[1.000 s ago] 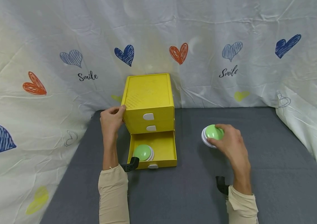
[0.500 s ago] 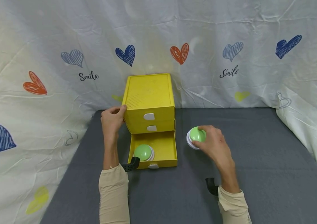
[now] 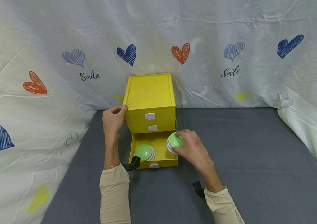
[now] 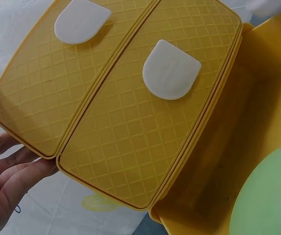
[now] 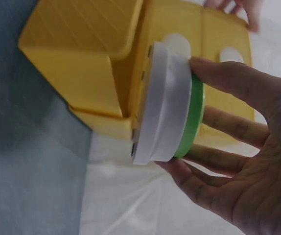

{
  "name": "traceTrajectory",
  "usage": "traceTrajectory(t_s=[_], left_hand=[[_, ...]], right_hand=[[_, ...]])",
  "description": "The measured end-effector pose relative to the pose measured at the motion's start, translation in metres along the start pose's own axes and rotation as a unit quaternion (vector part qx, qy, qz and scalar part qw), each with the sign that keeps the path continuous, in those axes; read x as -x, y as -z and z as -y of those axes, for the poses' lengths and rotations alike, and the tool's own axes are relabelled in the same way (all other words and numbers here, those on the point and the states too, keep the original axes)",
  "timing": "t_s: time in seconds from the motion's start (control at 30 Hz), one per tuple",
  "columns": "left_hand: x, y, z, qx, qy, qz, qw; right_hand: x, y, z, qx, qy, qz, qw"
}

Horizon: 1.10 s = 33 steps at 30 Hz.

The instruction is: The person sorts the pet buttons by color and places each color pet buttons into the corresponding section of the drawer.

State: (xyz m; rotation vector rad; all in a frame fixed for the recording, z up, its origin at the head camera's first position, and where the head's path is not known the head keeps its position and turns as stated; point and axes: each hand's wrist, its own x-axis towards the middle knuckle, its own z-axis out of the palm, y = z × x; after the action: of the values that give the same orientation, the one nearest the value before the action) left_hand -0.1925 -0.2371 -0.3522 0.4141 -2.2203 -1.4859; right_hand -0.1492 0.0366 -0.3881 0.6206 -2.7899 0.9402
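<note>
A yellow mini drawer cabinet (image 3: 150,93) stands at the back of the table, its bottom drawer (image 3: 161,163) pulled out. My left hand (image 3: 113,121) grips the cabinet's front left corner; in the left wrist view its fingers (image 4: 25,171) lie along the side. Between thumb and fingers, my right hand (image 3: 190,144) holds a round white button with a green dome (image 3: 175,140), tilted, over the drawer's right side. The right wrist view shows small dark feet under its white base (image 5: 160,107). A similar green-domed button (image 3: 143,152) lies in the drawer's left part.
Two upper drawers with white tabs (image 3: 149,116) are closed. A white curtain (image 3: 153,37) printed with hearts hangs behind the dark grey tablecloth (image 3: 248,155). Black camera mounts (image 3: 199,189) jut from both wrists.
My right hand has carried the green-domed button leftward, from the table's right side to over the open drawer. The left hand has stayed at the cabinet's corner.
</note>
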Motion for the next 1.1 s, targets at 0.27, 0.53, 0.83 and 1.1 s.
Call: traceTrajectory(t_s=[0.27, 0.53, 0.83, 1.1], left_hand=[[0.000, 0.000, 0.000, -0.007, -0.005, -0.008, 0.9999], [0.001, 0.000, -0.001, -0.005, -0.005, -0.004, 1.0000], [0.003, 0.001, -0.001, 0.011, -0.008, -0.003, 0.9999], [0.002, 0.001, -0.002, -0.009, -0.003, -0.008, 0.9999]], right_hand=[[-0.008, -0.027, 0.012, -0.004, 0.065, 0.006, 0.998], [-0.015, -0.050, 0.014, 0.019, 0.060, 0.040, 0.997], [-0.016, -0.065, 0.014, 0.073, 0.060, 0.038, 0.995], [-0.015, -0.067, 0.021, 0.099, 0.057, 0.038, 0.993]])
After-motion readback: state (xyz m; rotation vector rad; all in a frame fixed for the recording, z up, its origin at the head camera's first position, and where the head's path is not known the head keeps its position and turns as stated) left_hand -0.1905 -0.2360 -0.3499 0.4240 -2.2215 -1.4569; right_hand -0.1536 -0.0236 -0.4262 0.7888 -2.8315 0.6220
